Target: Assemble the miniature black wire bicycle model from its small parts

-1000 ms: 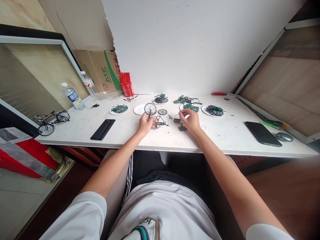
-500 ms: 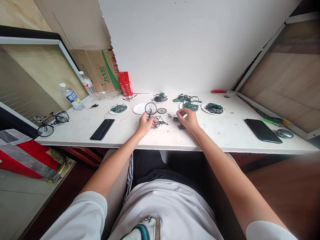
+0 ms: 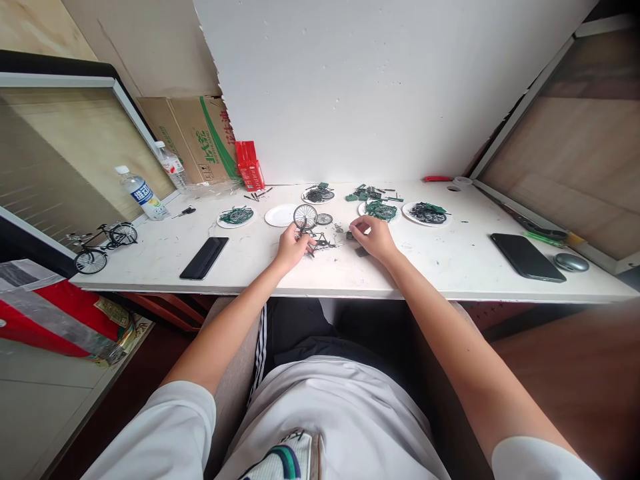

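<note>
My left hand (image 3: 291, 249) is closed around part of a model bicycle frame (image 3: 323, 241). A spoked wheel (image 3: 305, 217) stands up at the frame's far end, above my fingers. Another small wheel (image 3: 325, 219) lies flat just beyond. To the right, my right hand (image 3: 376, 237) hovers over the table with thumb and forefinger pinched together; whatever is between the tips is too small to make out. Below its fingers lies a dark flat piece (image 3: 362, 252), partly covered by the hand. A tiny metal part (image 3: 339, 228) sits between the two hands.
White plates of black and green model parts, including one plate (image 3: 427, 223) at right, line the back of the table. A bare plate (image 3: 280, 215) is behind my left hand. Phones (image 3: 205, 258) (image 3: 527, 257) flank me. A complete model bicycle (image 3: 107, 243) stands far left, near bottles (image 3: 143, 195).
My right hand has shifted slightly left, its pinched fingertips still over the small parts. The upright wheel and frame in my left hand have moved slightly to the right.
</note>
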`<state>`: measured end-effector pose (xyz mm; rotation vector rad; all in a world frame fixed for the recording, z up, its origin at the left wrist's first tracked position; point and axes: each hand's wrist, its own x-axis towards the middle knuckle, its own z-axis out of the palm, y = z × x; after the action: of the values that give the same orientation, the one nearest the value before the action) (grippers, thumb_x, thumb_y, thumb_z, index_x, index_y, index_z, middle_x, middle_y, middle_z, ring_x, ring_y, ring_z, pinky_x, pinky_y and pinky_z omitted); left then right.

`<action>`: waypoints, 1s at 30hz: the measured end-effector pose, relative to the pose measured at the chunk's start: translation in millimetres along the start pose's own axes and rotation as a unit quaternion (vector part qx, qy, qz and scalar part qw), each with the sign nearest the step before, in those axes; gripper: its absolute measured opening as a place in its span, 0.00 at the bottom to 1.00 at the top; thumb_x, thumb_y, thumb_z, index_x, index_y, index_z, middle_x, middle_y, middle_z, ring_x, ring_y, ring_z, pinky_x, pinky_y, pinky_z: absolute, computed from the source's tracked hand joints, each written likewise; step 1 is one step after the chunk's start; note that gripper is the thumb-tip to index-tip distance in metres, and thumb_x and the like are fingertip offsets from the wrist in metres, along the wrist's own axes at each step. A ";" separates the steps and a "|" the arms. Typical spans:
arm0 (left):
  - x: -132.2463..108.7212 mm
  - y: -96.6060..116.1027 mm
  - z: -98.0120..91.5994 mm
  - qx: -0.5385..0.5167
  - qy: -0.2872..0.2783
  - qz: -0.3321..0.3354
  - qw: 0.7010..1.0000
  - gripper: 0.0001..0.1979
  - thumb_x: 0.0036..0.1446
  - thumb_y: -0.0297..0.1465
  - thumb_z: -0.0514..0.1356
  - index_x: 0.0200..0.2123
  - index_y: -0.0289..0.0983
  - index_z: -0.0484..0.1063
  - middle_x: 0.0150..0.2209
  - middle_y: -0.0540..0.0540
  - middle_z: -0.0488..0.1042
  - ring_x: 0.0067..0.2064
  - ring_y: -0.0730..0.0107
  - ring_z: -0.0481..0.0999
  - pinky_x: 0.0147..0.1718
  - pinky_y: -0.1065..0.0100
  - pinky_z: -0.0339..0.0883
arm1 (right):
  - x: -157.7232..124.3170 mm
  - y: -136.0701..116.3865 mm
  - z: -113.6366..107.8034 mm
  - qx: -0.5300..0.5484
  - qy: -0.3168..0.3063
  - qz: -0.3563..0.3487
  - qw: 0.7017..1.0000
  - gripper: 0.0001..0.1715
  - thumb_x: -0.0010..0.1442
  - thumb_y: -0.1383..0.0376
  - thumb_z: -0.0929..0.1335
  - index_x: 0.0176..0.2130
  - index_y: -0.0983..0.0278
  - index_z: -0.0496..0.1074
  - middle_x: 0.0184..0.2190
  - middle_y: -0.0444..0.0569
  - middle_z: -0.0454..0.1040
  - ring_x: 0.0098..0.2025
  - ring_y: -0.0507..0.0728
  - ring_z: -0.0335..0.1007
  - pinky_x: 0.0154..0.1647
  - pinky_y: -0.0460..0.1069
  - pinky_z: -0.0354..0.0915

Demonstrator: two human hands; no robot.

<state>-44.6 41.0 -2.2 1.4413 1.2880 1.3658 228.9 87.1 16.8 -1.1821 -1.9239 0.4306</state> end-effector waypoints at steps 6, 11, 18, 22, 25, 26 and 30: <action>-1.9 3.2 1.3 0.002 0.003 0.000 1.000 0.14 0.59 0.28 0.61 0.49 0.39 0.70 0.32 0.49 0.84 0.27 0.70 0.82 0.27 0.72 0.71 | -0.4 3.5 2.6 0.004 -0.026 -0.011 1.000 0.09 0.70 0.59 0.71 0.41 0.62 0.80 0.39 0.53 0.86 0.37 0.60 0.81 0.39 0.52 0.70; -1.2 1.2 2.1 0.001 -0.004 0.004 1.000 0.14 0.58 0.28 0.61 0.49 0.39 0.70 0.31 0.49 0.83 0.26 0.68 0.83 0.27 0.71 0.73 | -0.5 4.4 3.7 0.000 -0.035 -0.012 0.999 0.09 0.69 0.59 0.72 0.41 0.62 0.80 0.40 0.54 0.86 0.37 0.60 0.80 0.39 0.52 0.69; -1.0 -2.2 2.3 0.018 -0.015 0.017 1.000 0.14 0.57 0.28 0.61 0.48 0.39 0.71 0.30 0.49 0.83 0.28 0.65 0.83 0.28 0.69 0.76 | -1.1 2.5 3.4 0.011 -0.046 -0.009 0.999 0.08 0.69 0.60 0.72 0.42 0.62 0.80 0.39 0.53 0.86 0.37 0.60 0.80 0.38 0.52 0.69; -2.5 0.0 2.3 0.030 -0.018 0.020 0.999 0.12 0.57 0.29 0.61 0.46 0.39 0.70 0.31 0.49 0.83 0.28 0.65 0.83 0.27 0.69 0.74 | -1.0 2.7 3.8 0.005 -0.047 -0.015 0.999 0.07 0.69 0.60 0.72 0.41 0.61 0.80 0.40 0.53 0.86 0.37 0.59 0.79 0.38 0.52 0.68; -3.1 0.2 2.3 0.036 -0.021 0.029 0.999 0.11 0.57 0.29 0.61 0.44 0.40 0.70 0.31 0.48 0.84 0.28 0.65 0.83 0.27 0.69 0.74 | -1.1 2.3 4.0 0.002 -0.051 -0.020 0.999 0.07 0.69 0.60 0.73 0.41 0.61 0.80 0.41 0.53 0.86 0.37 0.59 0.78 0.39 0.52 0.68; -3.1 -0.3 2.3 0.038 -0.022 0.032 0.999 0.11 0.57 0.29 0.62 0.44 0.40 0.70 0.31 0.49 0.84 0.28 0.65 0.83 0.27 0.69 0.74 | -1.3 2.1 4.0 0.002 -0.053 -0.021 0.998 0.07 0.69 0.60 0.72 0.41 0.61 0.80 0.41 0.52 0.86 0.37 0.59 0.78 0.39 0.52 0.68; -2.1 -3.6 2.7 0.047 -0.023 0.044 0.998 0.10 0.57 0.28 0.62 0.43 0.40 0.70 0.30 0.49 0.83 0.27 0.65 0.82 0.27 0.69 0.74 | -2.2 1.4 4.1 0.005 -0.058 -0.025 0.998 0.08 0.69 0.60 0.72 0.41 0.61 0.80 0.41 0.52 0.86 0.36 0.58 0.77 0.39 0.52 0.67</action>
<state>-42.4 40.0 -6.6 1.6014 1.2886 1.3347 227.0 86.4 12.4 -1.1231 -2.0433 0.4904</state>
